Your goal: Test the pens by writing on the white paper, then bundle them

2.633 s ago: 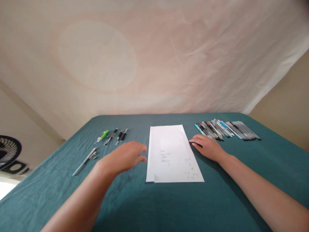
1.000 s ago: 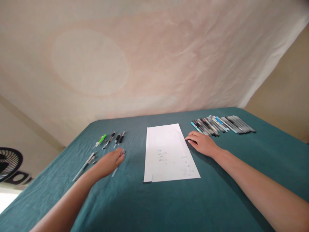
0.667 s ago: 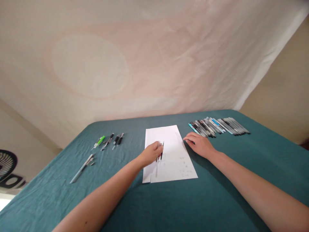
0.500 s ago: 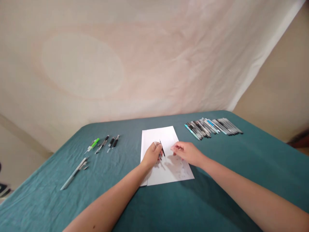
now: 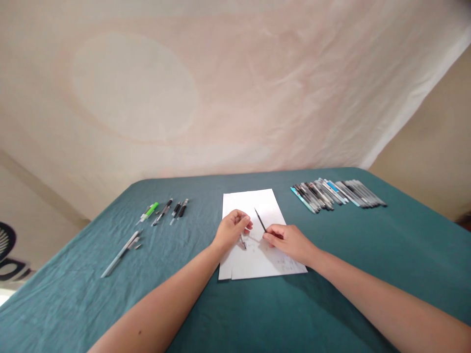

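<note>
In the head view, my right hand pinches a thin black pen refill, which points up and to the left over the sheet. My left hand is closed over the left part of the paper, around a slim pen piece whose lower end shows under the fingers; most of it is hidden. Beneath both hands lies the white paper, with faint small scribbles on its lower right part.
To the right lies a long row of pens. On the left are a green pen, several dark-gripped pens, and a long pale pen beside small parts. A green cloth covers the table.
The black refill has passed from near my left hand into my right fingers, which were bare before. The whole scene has shifted slightly as my head turned.
</note>
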Tool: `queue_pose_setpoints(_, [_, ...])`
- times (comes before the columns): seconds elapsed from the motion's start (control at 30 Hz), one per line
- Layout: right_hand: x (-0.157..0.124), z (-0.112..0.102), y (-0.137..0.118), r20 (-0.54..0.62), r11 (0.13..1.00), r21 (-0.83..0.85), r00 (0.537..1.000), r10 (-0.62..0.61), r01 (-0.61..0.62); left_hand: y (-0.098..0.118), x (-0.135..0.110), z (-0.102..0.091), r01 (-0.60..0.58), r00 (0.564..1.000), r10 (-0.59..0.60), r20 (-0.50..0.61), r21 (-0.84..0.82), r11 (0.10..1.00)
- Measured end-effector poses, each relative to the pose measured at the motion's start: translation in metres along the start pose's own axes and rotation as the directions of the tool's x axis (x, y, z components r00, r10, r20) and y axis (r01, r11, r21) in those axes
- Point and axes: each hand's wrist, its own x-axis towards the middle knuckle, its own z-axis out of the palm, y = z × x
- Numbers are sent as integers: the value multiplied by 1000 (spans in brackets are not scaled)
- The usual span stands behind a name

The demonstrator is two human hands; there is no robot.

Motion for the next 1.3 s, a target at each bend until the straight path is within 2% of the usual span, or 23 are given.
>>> queue_pose_setpoints(0.2, [-1,3,-1,21,994,-92,998,-56,58,-2,4,-7,23,1000,-25,-5,-250,968])
queue_pose_setpoints(0.33, [-2,5,-1,21,984,-161,997,-78,81,-3,8,-14,78,996,-94,-7,-492,867])
queue_pose_setpoints(0.43, [-2,6,-1,14,980,-185,997,-77,78,-3,10,-17,105,993,-116,17,-571,815])
queue_pose_setpoints(0.73, [-1,8,0,4,981,-182,998,-64,64,-2,7,-8,116,993,-86,83,-498,859])
queue_pose_setpoints(1.3, [-2,7,1,7,985,-163,999,-52,53,0,4,-8,126,992,-89,94,-530,838])
